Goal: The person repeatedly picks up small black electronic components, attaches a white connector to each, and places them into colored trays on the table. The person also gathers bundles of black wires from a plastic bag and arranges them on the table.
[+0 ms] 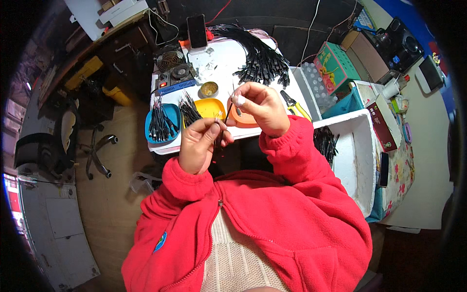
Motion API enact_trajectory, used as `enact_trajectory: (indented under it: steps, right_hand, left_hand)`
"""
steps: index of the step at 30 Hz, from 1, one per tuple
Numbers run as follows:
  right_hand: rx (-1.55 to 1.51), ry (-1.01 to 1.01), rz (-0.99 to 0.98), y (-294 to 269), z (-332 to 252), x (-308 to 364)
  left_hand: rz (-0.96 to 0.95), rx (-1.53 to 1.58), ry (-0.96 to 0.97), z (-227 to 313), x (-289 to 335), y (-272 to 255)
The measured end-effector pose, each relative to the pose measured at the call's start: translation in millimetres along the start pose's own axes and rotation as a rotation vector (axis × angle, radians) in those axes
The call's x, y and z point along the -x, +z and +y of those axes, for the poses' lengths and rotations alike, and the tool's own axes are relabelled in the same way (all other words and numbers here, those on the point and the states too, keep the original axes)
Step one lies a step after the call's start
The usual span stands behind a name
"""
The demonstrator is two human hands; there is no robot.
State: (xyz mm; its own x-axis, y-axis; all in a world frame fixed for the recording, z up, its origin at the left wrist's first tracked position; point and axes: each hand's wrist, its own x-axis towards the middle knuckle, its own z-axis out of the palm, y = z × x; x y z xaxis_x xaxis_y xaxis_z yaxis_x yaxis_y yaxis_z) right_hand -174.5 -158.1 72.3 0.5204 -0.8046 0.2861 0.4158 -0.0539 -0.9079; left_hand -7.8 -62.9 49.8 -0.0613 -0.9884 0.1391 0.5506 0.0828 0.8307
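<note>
Red jacket [296,233] nearest; left fingers [212,131], right fingers [253,89] pinching thin black wires [228,114], pale-tipped.

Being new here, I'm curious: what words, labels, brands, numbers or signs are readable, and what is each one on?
Nothing here is clear enough to quote.
Green box: picture on its side; any lettering too small.
Dark red box: pale markings, too small.
Red jacket: blue-green badge, no legible letters.
Blue-sided fan unit: front markings too small.
</note>
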Motion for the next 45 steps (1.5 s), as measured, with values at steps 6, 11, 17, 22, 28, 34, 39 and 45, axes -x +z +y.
enact_trajectory:
  steps: [6, 11, 17, 22, 28, 34, 39, 45]
  right_hand:
    - [0.027, -0.023, -0.060, -3, 3, 13]
    - [0.004, -0.049, -0.092, -4, 7, 16]
    - [-0.001, -0.041, 0.041, 2, 5, 25]
    - [-0.036, -0.087, -0.015, 4, 2, 29]
    - [-0.536, 0.168, 0.008, 7, 21, 31]
    - [-0.568, 0.342, -0.121, -5, 19, 32]
    - [-0.502, 0.274, -0.158, -5, 13, 36]
    - [-0.675, 0.363, -0.175, 2, 19, 38]
  left_hand:
    - [0.061, 0.020, -0.076, 3, -11, 11]
    - [-0.007, 0.067, -0.145, 5, -12, 18]
    - [0.152, -0.211, 0.099, -3, -6, 28]
    - [0.167, -0.324, 0.159, -8, -5, 31]
    - [0.169, -0.204, 0.126, -10, -4, 29]
    - [-0.011, 0.055, -0.137, -3, -3, 16]
    - [-0.034, 0.016, -0.154, -3, -1, 14]
    - [-0.067, -0.086, -0.125, -2, 0, 15]
